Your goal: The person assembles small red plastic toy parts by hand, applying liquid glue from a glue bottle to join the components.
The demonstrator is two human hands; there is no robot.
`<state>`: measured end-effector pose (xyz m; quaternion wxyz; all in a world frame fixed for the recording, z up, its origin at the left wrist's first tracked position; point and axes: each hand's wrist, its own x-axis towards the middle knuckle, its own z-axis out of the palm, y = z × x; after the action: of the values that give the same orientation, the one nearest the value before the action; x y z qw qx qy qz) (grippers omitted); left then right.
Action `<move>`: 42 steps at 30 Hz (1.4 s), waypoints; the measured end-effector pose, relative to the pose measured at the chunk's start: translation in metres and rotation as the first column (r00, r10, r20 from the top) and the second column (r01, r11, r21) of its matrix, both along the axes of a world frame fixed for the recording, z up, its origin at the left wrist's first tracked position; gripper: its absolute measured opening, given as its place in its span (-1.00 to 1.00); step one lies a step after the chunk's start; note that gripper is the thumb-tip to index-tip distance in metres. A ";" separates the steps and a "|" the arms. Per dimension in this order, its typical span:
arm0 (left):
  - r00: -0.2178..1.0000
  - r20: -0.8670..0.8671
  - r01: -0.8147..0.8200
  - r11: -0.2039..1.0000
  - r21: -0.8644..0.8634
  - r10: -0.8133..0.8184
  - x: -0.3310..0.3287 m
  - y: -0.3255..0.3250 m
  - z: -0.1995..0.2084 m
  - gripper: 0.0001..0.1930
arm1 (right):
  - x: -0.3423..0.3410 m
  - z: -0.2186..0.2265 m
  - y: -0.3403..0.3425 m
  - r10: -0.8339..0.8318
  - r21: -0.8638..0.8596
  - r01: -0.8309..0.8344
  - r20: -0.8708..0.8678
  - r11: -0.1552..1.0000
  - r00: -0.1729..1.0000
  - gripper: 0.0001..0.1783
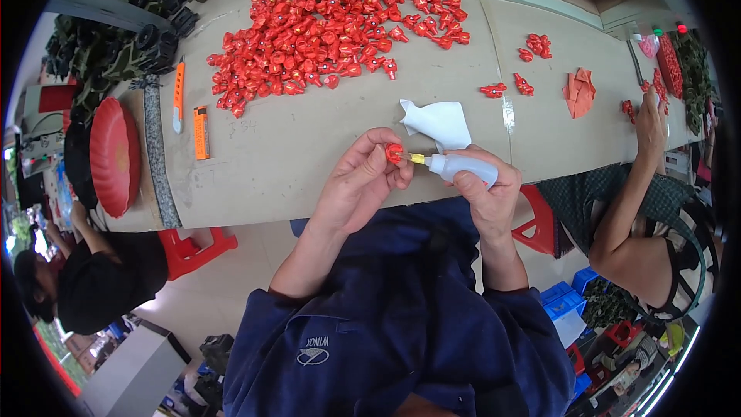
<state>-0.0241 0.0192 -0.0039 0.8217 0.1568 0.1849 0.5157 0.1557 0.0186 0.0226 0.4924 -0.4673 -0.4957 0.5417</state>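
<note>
Between the thumb and fingers of my left hand (363,177) is a small red plastic part (394,153). My right hand (494,194) grips a translucent squeeze bottle (466,169) with a yellow nozzle tip (417,158). That tip points left, right at the red part; whether they touch I cannot tell. Just beyond my hands a crumpled white tissue (438,122) lies on the table (270,150). Farther back is a large heap of similar red parts (324,35).
An orange utility knife (179,96) and an orange lighter (201,133) lie at left, near a red scalloped tray (116,157). Several loose red parts (524,83) and a red scrap (579,93) are at right. Co-workers sit on both sides, one reaching an arm (629,193) onto the table.
</note>
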 end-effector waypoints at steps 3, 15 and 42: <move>1.000 -0.001 -0.004 1.000 -0.012 0.004 0.000 0.001 -0.001 -0.77 | 0.004 -0.004 0.000 0.029 -0.007 -0.029 0.005 1.000 1.000 -0.79; 1.000 -0.004 -0.009 1.000 -0.007 0.009 0.002 0.000 -0.002 -0.76 | 0.007 -0.004 -0.002 0.042 -0.005 -0.042 0.048 0.999 0.998 -0.62; 0.999 0.004 -0.034 0.999 -0.025 0.034 -0.002 0.001 -0.002 -0.76 | 0.007 -0.003 -0.001 0.015 -0.007 -0.015 0.058 1.000 0.998 -0.61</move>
<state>-0.0260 0.0197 -0.0055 0.8152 0.1423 0.1922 0.5275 0.1625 0.0173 0.0193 0.4721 -0.4807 -0.5115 0.5333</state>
